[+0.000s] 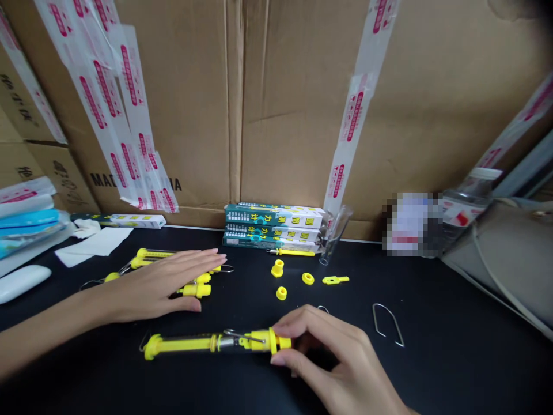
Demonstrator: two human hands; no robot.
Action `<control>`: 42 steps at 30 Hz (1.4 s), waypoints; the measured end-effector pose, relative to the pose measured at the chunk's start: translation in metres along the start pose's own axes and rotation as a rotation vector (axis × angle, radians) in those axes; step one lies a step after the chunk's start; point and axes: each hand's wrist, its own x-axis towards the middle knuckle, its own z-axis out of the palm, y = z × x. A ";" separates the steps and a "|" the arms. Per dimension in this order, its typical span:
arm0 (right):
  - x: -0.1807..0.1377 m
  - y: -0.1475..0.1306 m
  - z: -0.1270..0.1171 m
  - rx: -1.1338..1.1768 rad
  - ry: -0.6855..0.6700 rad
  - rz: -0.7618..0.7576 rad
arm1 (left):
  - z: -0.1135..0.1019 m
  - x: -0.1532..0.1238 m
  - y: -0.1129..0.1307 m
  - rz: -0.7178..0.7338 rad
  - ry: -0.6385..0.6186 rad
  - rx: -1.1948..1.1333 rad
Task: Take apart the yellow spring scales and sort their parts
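A yellow spring scale in a clear tube (207, 343) lies on the black table (432, 357) in front of me. My right hand (332, 357) pinches its right end cap with thumb and fingers. My left hand (162, 282) lies flat with fingers stretched out over several other yellow spring scales (196, 288) further back on the left. Loose yellow caps (277, 268) (308, 279) (281, 293) and a small yellow pointer piece (336, 280) lie between the hands and the boxes.
Three stacked teal-and-white product boxes (274, 226) stand against a cardboard wall (302, 104). An empty clear tube (334, 236) leans beside them. A bent wire hook (387, 324) lies to the right. White paper (93, 245), a white case (21, 281) and packets sit at left; a plastic bottle (469, 202) at right.
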 end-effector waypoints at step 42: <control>-0.004 0.001 0.001 -0.010 -0.076 -0.062 | -0.004 0.103 0.016 0.165 0.357 0.028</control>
